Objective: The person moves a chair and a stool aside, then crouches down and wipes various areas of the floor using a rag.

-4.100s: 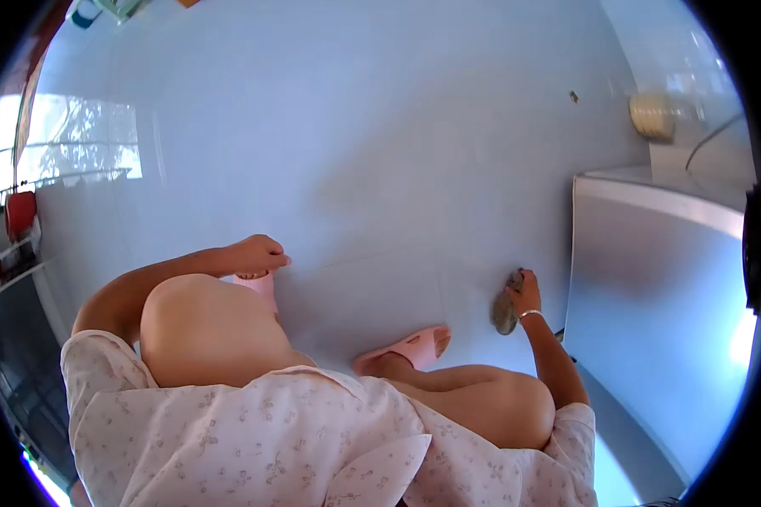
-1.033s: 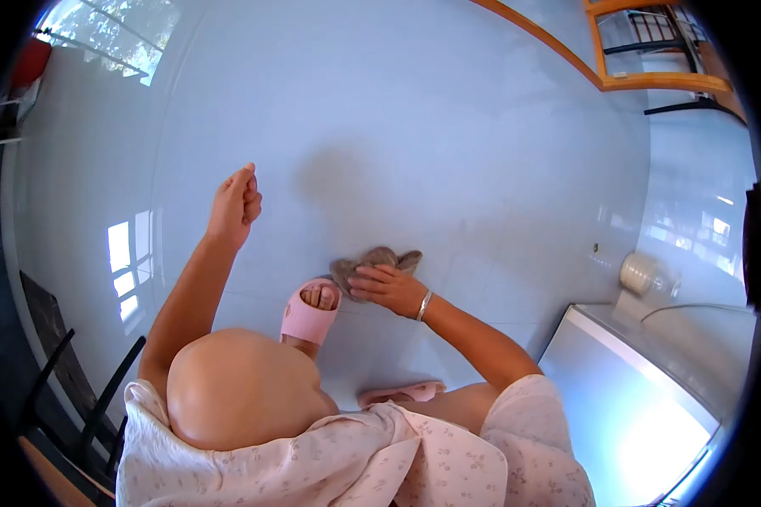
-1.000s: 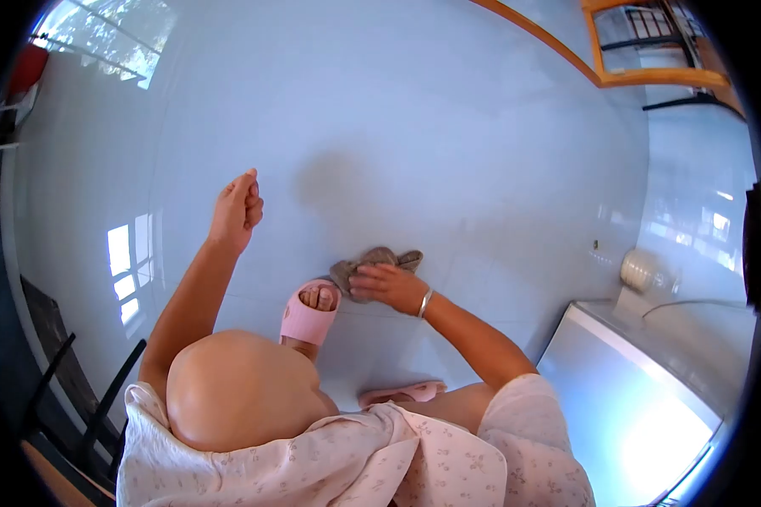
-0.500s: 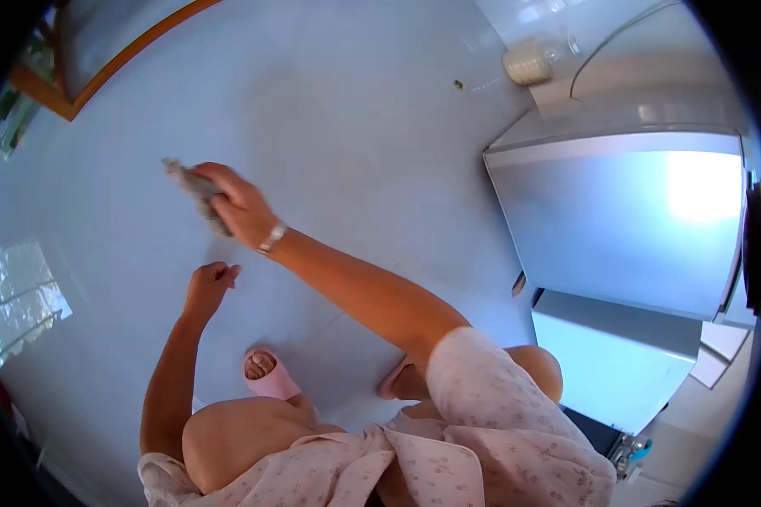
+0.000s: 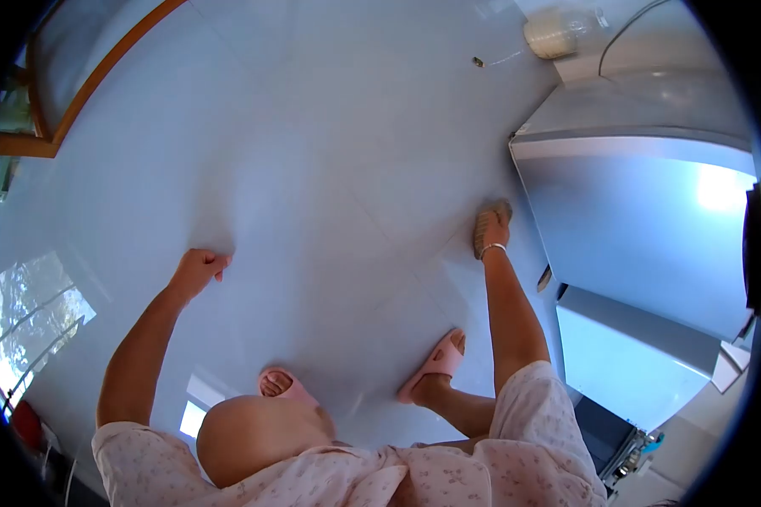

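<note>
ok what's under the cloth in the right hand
Pale floor shows around the cloth; whatever lies directly beneath is covered by it and the right hand.

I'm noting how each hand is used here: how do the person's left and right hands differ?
The left hand is curled into a fist with nothing visible in it, while the right hand holds a brownish cloth. The right hand has a bracelet at its wrist; the left hand has none. Both are ungloved.
</note>
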Available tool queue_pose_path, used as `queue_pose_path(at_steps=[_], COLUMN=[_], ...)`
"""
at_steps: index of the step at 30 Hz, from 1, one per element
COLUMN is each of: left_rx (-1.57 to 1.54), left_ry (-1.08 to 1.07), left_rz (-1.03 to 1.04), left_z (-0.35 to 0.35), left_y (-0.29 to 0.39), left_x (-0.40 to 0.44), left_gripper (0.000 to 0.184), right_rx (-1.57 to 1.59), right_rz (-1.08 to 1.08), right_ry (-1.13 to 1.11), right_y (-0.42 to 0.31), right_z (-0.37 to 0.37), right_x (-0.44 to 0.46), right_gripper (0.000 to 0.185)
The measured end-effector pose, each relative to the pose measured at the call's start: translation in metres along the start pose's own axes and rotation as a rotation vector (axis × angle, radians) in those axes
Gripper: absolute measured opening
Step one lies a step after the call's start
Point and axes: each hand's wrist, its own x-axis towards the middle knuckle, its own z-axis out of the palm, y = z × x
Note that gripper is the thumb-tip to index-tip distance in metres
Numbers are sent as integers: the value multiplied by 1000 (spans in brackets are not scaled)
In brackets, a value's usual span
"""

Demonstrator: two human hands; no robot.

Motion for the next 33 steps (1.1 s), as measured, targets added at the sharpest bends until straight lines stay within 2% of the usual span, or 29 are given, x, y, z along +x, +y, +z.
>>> queue_pose_path(at_steps=[2, 4, 6, 8, 10, 13, 16, 18, 20, 22, 24, 26, 28, 31, 32, 33], left_rx=[-34, -47, -55, -87, -83, -73, -64, -123, -89, -14, -20, -29, 18, -56, -50, -22], left_ry=[21, 53, 45, 38, 40, 30, 31, 60, 74, 101, 89, 71, 64, 58, 54, 43], left_rz=[5, 0, -17, -23, -10, -6, -1, 79, 135, 193, 230, 269, 230, 222, 229, 198], left_z=[1, 4, 3, 4, 2, 1, 5, 11, 7, 3, 6, 9, 4, 12, 12, 11], left_y=[-8, -7, -1, -1, 0, 7, -6, -19, -21, -10, -17, -22, -25, -34, -34, -31], left_x=[3, 1, -3, -2, -4, -7, -2, 4, 3, -5, 0, 3, 4, 14, 12, 11], left_gripper=[42, 41, 40, 40, 40, 39, 37, 36, 35, 34, 34, 35, 35, 35, 35, 35], right_rx=[-1376, -1263, -836, -697, -683, -536, -435, -356, -233, -77, 22, -26, 158, 83, 2, -15], right_rz=[-607, -734, -809, -965, -1101, -1094, -1168, -1214, -961, -682, -158, -270, -55, -74, -6, -35], right_ry=[-174, -72, -214, -331, -354, -570, -693, -774, -1144, -1231, -1328, -1261, -1279, -1239, -1237, -1182], right_y=[18, 19, -19, -56, -66, -98, -114, -122, -133, -147, -203, -234, -267, -321, -338, -342], right_z=[20, 75, 147, 210, 261, 319, 348, 365, 378, 384, 364, 347, 322, 260, 237, 220], right_x=[14, 2, -36, -75, -111, -187, -256, -295, -335, -371, -382, -369, -350, -291, -269, -245], right_gripper=[42, 46, 46, 44, 44, 44, 44, 39, 34, 32, 27, 27, 30, 31, 39, 42])
